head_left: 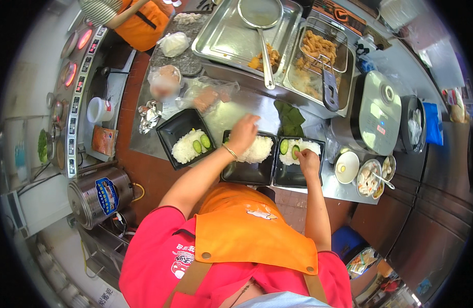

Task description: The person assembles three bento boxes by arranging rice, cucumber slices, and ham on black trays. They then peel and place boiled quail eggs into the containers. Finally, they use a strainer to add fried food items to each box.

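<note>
Three square black dishes stand in a row before me, each holding white rice. In the left dish, two cucumber slices lie on the rice. My left hand hovers over the back of the middle dish, its fingers stretched forward with nothing visible in them. The rice there shows no cucumber. Over the right dish, my right hand pinches a cucumber slice at the rice. Another cucumber slice lies just left of it.
Dark green leaves lie behind the right dish. Farther back are a metal tray with a strainer and a fryer basket of fried pieces. A rice cooker, a white bowl and topping bowls stand right. Another person is back left.
</note>
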Demonstrator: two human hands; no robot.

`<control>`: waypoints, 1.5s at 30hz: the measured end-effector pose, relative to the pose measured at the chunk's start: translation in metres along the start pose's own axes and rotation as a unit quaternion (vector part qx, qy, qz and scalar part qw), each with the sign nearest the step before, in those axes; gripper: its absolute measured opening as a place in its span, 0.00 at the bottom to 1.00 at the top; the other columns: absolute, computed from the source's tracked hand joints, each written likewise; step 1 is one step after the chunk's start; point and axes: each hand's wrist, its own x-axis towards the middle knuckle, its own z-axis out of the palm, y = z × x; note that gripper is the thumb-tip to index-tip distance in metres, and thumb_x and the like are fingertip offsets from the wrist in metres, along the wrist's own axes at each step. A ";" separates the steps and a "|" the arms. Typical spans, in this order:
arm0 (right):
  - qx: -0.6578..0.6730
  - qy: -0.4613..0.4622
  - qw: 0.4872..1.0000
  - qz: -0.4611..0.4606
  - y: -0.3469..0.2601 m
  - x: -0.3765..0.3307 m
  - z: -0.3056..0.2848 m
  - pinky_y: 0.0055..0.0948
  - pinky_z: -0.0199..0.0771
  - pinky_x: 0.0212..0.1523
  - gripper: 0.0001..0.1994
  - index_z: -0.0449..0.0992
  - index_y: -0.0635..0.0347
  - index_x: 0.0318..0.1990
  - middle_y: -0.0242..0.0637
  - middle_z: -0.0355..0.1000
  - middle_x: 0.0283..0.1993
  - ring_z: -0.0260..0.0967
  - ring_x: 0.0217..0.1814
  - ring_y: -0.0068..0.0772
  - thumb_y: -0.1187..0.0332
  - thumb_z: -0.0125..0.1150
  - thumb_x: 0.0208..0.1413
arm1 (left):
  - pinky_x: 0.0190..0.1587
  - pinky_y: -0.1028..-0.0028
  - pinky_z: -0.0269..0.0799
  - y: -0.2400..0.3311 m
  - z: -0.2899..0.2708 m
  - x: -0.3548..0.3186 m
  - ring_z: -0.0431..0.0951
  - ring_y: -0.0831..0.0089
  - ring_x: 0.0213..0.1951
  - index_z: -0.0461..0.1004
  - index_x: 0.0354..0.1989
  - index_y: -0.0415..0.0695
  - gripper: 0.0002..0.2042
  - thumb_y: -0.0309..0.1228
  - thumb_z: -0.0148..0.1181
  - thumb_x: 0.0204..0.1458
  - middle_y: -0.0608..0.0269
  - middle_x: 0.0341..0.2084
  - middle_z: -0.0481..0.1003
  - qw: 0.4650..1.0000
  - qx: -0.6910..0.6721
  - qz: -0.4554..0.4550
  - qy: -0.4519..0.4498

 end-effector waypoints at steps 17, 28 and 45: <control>0.439 -0.080 0.893 0.055 -0.264 0.144 0.144 0.29 0.70 0.25 0.10 0.76 0.64 0.38 0.37 0.74 0.26 0.71 0.22 0.29 0.68 0.63 0.52 | 0.40 0.66 0.75 -0.100 -0.079 0.037 0.78 0.63 0.36 0.74 0.41 0.38 0.12 0.35 0.55 0.58 0.56 0.35 0.77 0.913 -0.303 -0.272 0.003; 0.012 -0.069 0.920 -0.385 -0.239 0.036 0.044 0.41 0.72 0.35 0.04 0.75 0.58 0.35 0.44 0.72 0.39 0.71 0.37 0.51 0.71 0.57 0.52 | 0.32 0.76 0.74 -0.139 -0.028 0.032 0.76 0.77 0.30 0.74 0.42 0.43 0.08 0.30 0.58 0.55 0.67 0.29 0.75 0.701 -0.557 -0.446 0.008; 0.211 -0.259 0.943 0.003 -0.224 0.095 0.108 0.29 0.71 0.19 0.13 0.77 0.62 0.31 0.36 0.75 0.24 0.73 0.21 0.29 0.60 0.62 0.55 | 0.38 0.75 0.70 -0.119 -0.032 0.014 0.74 0.78 0.33 0.76 0.35 0.40 0.12 0.38 0.57 0.59 0.67 0.31 0.76 0.772 -0.533 -0.345 -0.008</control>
